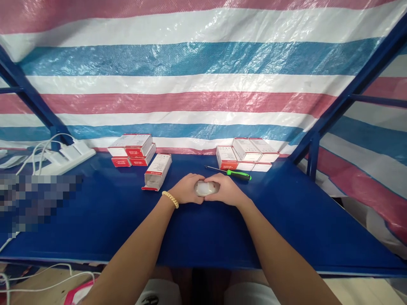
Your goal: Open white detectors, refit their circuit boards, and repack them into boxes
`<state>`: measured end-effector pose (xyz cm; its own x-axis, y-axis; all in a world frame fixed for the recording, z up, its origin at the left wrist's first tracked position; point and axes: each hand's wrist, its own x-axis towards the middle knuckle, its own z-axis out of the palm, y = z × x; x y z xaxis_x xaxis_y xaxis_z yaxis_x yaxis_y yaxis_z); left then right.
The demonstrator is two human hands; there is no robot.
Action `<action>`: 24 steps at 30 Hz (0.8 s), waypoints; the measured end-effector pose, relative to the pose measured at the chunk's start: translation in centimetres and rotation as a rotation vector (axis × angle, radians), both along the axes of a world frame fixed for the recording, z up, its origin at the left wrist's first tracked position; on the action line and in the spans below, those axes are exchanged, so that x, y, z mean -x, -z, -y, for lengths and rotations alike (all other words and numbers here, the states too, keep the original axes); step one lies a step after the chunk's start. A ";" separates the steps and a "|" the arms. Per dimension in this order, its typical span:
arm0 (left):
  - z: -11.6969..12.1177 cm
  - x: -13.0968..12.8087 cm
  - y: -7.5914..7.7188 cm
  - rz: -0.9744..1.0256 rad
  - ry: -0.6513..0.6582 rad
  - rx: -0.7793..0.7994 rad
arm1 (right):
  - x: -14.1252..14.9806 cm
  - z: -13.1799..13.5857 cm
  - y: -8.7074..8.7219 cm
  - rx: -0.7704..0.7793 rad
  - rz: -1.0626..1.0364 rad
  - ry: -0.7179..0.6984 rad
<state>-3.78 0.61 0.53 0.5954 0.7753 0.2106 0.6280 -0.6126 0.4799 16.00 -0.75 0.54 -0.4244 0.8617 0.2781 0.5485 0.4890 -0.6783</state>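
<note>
Both my hands meet over the middle of the blue table (286, 220), wrapped around a small white plastic-wrapped item (206, 188). My left hand (186, 189), with a beaded bracelet on its wrist, grips the item's left end. My right hand (227, 189) closes over its right end. What the item is cannot be made out. An opened white-and-red box (157, 171) lies just left of my left hand. A green-handled screwdriver (233, 173) rests just beyond my right hand.
A stack of white-and-red boxes (132, 149) sits at the back left, another stack (246, 153) at the back right. A white power strip with cables (65, 156) lies at the far left. A striped tarp (197, 76) and blue frame posts (313, 156) enclose the table.
</note>
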 end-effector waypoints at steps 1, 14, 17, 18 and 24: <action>0.0 -0.1 -0.1 -0.021 0.003 0.012 | -0.1 0.0 0.0 0.006 -0.016 -0.005; 0.4 -0.5 -0.1 -0.103 0.043 0.032 | -0.4 0.1 0.1 0.144 -0.069 0.006; 0.4 -0.4 -0.5 -0.110 0.007 0.033 | -0.2 0.2 -0.1 0.075 -0.080 0.027; 0.4 -0.3 -0.6 -0.107 -0.010 0.036 | -0.1 0.2 -0.1 0.039 -0.075 0.031; 0.2 -0.1 0.0 -0.098 -0.026 0.033 | -0.5 0.0 -0.4 0.087 0.028 -0.038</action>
